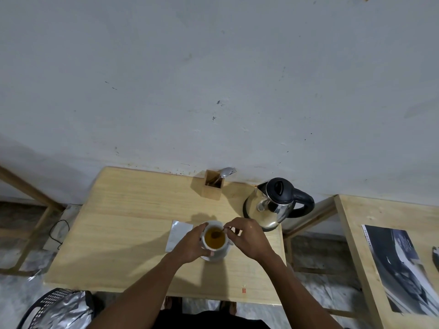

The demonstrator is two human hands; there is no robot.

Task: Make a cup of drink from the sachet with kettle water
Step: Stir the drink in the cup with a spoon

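A white cup (219,253) holding amber-brown drink (215,239) stands on a saucer on the wooden table (123,224). My left hand (191,245) wraps around the cup's left side. My right hand (249,236) pinches the handle of a spoon (219,232) whose bowl dips into the drink. A silver sachet (178,233) lies flat on the table just left of the cup. The steel kettle (273,205) with black lid and handle stands to the right behind the cup.
A wooden cutlery holder (213,186) with a fork and spoon stands at the table's back edge against the wall. A second wooden table (370,229) with a printed sheet is to the right. A black basket (54,307) with silver foil sits on the floor at lower left.
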